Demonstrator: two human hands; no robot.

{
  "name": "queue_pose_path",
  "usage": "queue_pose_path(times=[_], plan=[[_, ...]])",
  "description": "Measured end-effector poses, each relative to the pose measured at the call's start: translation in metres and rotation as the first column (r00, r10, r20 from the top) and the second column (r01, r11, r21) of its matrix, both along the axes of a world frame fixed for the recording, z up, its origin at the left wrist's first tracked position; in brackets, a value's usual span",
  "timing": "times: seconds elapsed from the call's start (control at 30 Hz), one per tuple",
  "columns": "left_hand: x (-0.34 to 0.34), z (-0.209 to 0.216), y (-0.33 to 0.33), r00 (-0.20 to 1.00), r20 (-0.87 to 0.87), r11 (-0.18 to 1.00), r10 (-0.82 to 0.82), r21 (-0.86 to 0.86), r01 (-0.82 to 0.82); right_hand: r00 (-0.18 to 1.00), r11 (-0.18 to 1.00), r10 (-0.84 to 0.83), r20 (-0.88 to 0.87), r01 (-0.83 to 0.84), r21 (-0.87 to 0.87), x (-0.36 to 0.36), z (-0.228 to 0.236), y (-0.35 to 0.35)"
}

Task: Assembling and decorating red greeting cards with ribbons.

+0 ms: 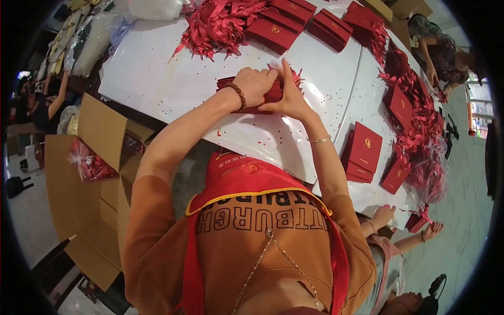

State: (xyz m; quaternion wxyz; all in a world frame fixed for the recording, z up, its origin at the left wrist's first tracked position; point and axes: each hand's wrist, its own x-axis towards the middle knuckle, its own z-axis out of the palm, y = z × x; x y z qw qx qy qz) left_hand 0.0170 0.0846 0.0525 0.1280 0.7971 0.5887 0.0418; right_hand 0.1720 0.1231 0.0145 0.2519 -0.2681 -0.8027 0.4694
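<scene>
On the white table in front of me lies a stack of flat red card pieces (pixel 227 83), with red ribbon ends (pixel 297 79) poking out at its right end. My left hand (pixel 254 86), with a beaded bracelet at the wrist, is curled over the top of the stack, its fingertips partly hidden. The right hand (pixel 291 100), wearing a thin bangle, wraps round the right end, thumb at the near side and a finger raised at the far side. Much of the stack is covered by my hands.
Loose red ribbons (pixel 215 26) heap at the table's far side beside red boxes (pixel 278 29). More red boxes (pixel 362 152) and ribbons lie rightward. An open cardboard box (pixel 86 210) stands left. Another person's hand (pixel 383 216) is at the right edge. Small red dots speckle the table (pixel 157 68).
</scene>
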Motion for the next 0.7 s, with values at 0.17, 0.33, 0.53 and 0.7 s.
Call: queue_pose_path(times=[0.17,0.33,0.53,0.7], plan=[[-0.004,0.003,-0.004,1.0,-0.016,0.999,-0.01,-0.03,0.01,0.998,0.915,-0.009,-0.066,-0.019,-0.402,-0.005,0.002,-0.002],[-0.012,0.009,-0.002,0.999,0.052,0.992,0.014,-0.124,-0.007,1.0,0.98,0.006,-0.017,-0.009,-0.2,-0.006,-0.018,0.004],[-0.03,-0.008,-0.015,0.977,0.152,0.967,-0.15,0.226,0.114,0.997,0.988,0.073,0.023,-0.069,-0.138,-0.012,-0.004,0.003],[-0.073,-0.011,-0.034,0.516,0.855,0.945,0.047,0.128,-0.3,0.998,0.994,-0.022,0.06,0.029,-0.11,-0.003,-0.027,0.006]])
